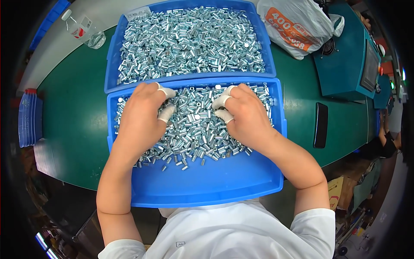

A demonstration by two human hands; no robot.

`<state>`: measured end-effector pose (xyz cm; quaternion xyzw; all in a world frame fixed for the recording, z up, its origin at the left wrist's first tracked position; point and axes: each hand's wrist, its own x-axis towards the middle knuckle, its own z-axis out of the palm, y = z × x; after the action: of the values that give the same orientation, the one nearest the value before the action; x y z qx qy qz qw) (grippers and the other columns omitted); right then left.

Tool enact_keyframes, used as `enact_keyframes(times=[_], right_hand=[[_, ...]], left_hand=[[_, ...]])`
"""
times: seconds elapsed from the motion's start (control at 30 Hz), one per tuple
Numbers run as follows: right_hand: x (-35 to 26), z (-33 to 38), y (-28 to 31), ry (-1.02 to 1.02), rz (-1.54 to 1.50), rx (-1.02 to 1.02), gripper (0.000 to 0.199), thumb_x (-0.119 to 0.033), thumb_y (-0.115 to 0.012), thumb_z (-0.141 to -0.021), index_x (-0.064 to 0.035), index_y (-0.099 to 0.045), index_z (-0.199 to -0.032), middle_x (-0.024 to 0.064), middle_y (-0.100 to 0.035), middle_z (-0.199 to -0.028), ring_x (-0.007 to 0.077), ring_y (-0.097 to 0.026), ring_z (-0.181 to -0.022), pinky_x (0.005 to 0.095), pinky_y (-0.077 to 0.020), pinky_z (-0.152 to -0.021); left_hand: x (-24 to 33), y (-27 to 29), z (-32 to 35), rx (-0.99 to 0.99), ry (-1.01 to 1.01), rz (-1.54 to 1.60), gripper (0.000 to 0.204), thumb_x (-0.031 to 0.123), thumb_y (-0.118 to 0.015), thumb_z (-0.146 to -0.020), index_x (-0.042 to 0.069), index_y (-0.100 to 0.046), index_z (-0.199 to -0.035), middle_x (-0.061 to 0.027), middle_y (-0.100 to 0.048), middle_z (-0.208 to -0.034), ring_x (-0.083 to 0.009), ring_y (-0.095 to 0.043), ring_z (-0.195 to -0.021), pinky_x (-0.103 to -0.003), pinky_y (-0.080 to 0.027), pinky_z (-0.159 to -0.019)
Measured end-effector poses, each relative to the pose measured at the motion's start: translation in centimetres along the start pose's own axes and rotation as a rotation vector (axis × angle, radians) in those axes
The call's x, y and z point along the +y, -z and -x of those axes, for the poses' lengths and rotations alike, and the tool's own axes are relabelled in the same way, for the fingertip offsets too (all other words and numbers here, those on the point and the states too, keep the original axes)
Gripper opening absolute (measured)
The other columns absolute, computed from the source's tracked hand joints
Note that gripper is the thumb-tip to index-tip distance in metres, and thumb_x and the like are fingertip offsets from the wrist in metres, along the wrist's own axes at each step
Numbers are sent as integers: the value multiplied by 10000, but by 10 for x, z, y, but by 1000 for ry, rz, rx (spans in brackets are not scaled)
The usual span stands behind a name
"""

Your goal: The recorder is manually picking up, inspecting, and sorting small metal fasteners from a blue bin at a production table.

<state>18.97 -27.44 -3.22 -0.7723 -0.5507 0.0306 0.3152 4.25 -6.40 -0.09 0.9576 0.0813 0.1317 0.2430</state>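
Left hand: my left hand (140,116) is at 10 o'clock in the near tray (202,183), curled over the heap, thumb and forefinger apart in white finger covers (167,113).
Right hand: my right hand (250,118) mirrors it at 2 o'clock, also curled, covered tips apart; I cannot tell whether either hand grips a piece.
Metal pieces: short silvery cylinders (194,129) lie heaped between and under my hands, with loose ones toward 6 o'clock, where the blue tray bottom shows.
Far tray: another blue tray (113,60), full of similar pieces, sits at 12 o'clock, just beside mine.
Tabletop: on the green tabletop (69,103), a clear bottle (95,39) lies at 11 o'clock, a plastic bag (297,26) at 1, a dark phone (320,125) at 3.
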Motion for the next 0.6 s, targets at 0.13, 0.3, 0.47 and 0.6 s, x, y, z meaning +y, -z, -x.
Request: enact_keyframes(times=[0.13,0.3,0.47,0.6], right_hand=[[-2,0,8,-17,-172,69,202,31,-764,-764,-42,-687,-936,102,-713,-926,305,-664,-885,379,-520,-814],[-4,4,10,-163,-550,59,130,45,-680,-849,-8,-685,-968,82,-755,-957,139,-721,-872,281,-573,-777],[-6,3,11,-191,-562,-14,143,21,-717,-858,-16,-698,-995,66,-740,-927,135,-698,-822,271,-555,-744],[-10,0,13,-181,-488,-63,169,0,-757,-843,-19,-707,-1003,71,-721,-922,146,-677,-790,278,-539,-717]], left_hand=[[1,-5,1,-56,45,-76,276,-5,-768,-773,21,-682,-1033,-123,-622,-941,-333,-593,-940,-441,-495,-813],[-1,-3,-3,-120,34,12,298,-22,-768,-758,22,-672,-1037,-117,-610,-957,-328,-586,-946,-439,-491,-825],[-1,-5,3,-26,17,7,281,-27,-768,-751,7,-670,-1012,-114,-608,-952,-327,-586,-953,-435,-495,-833],[4,-5,3,-67,34,-135,242,-27,-759,-749,0,-673,-974,-117,-624,-969,-333,-596,-972,-434,-504,-827]])
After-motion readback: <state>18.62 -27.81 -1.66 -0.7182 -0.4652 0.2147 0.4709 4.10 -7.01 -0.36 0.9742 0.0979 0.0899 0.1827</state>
